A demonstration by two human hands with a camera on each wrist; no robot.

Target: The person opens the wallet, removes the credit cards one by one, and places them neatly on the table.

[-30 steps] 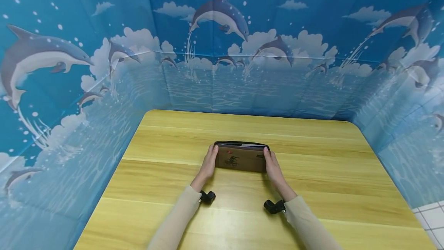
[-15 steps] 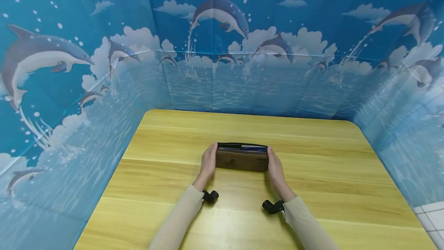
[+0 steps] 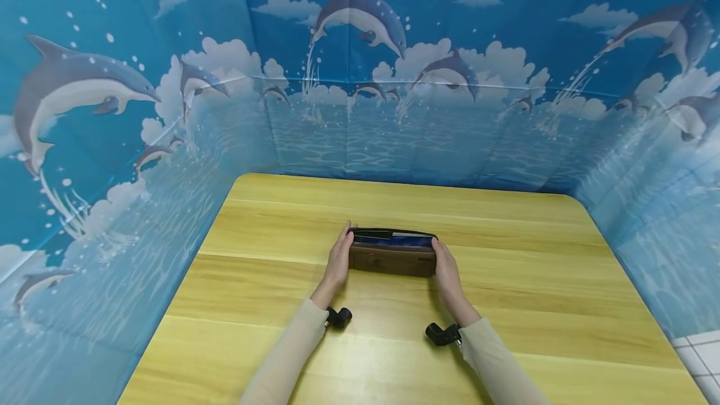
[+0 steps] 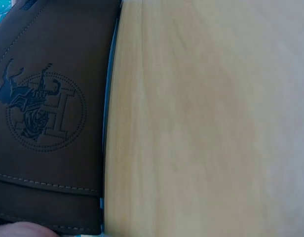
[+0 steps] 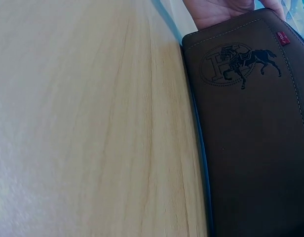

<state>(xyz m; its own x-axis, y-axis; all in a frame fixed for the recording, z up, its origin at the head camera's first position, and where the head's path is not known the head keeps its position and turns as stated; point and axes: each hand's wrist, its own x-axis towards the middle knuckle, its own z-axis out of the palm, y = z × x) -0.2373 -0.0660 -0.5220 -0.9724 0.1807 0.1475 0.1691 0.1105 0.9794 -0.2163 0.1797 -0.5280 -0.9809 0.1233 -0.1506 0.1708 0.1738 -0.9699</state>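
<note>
- The brown wallet [image 3: 392, 257] stands on its long edge near the middle of the wooden table [image 3: 281, 342], its open top showing a blue lining.
- You have 1 hand at each short end: your left hand [image 3: 339, 259] flat against the left end, your right hand [image 3: 446, 270] against the right, fingers straight and pressed together.
- Judged light, soft leather with some stiffness; it may sag or tip if squeezed unevenly. Hold it by both ends, low.
- A dolphin-print backdrop [image 3: 360, 80] encloses 3 sides.
</note>
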